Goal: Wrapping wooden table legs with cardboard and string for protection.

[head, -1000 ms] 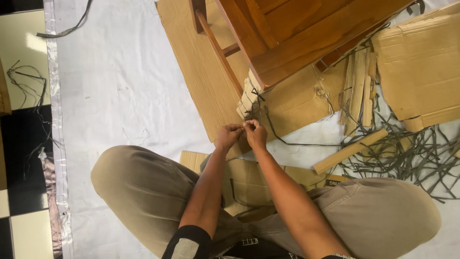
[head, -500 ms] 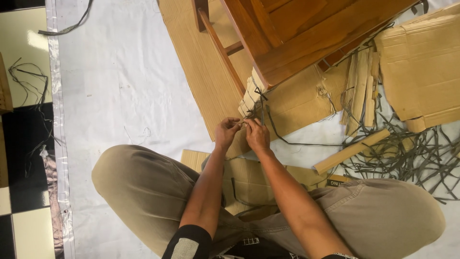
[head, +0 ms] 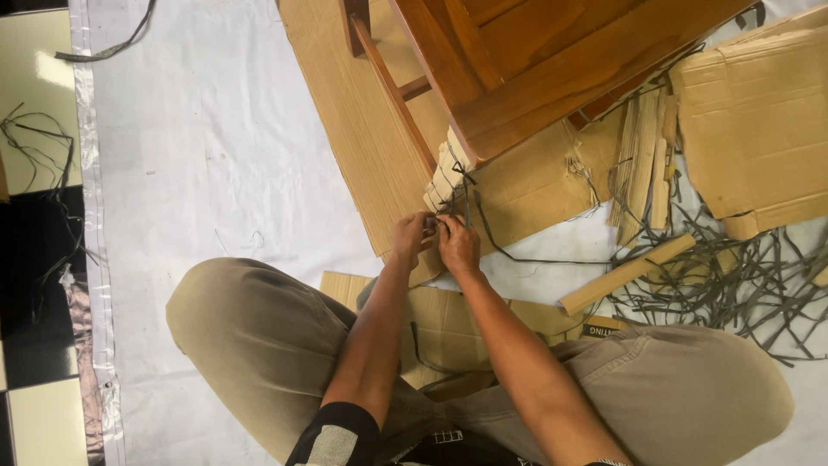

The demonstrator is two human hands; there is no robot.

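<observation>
The person sits cross-legged on a white sheet [head: 216, 173] spread over the floor, and both hands meet just in front of the knees. The left hand [head: 409, 237] and the right hand [head: 457, 244] are closed in a pinch on a dark strap [head: 470, 207], fingertips almost touching each other. The strap goes up from the fingers and around a bundle of cardboard strips [head: 444, 173], which is pressed against the corner of a wooden chair [head: 535, 60] lying on its side. It seems the hands hold the two ends close together so that the loop stays tight on the padding, but the fingers cover the exact place, so I cannot tell if there is a knot.

One loose end of the strap runs to the right over the sheet. A flat cardboard sheet [head: 345, 103] lies under the chair, probably to keep the wood off the floor. At the right are a folded cardboard box [head: 759, 129], a loose cardboard strip [head: 625, 272] and a heap of cut strap pieces [head: 733, 276], all near to the right hand.
</observation>
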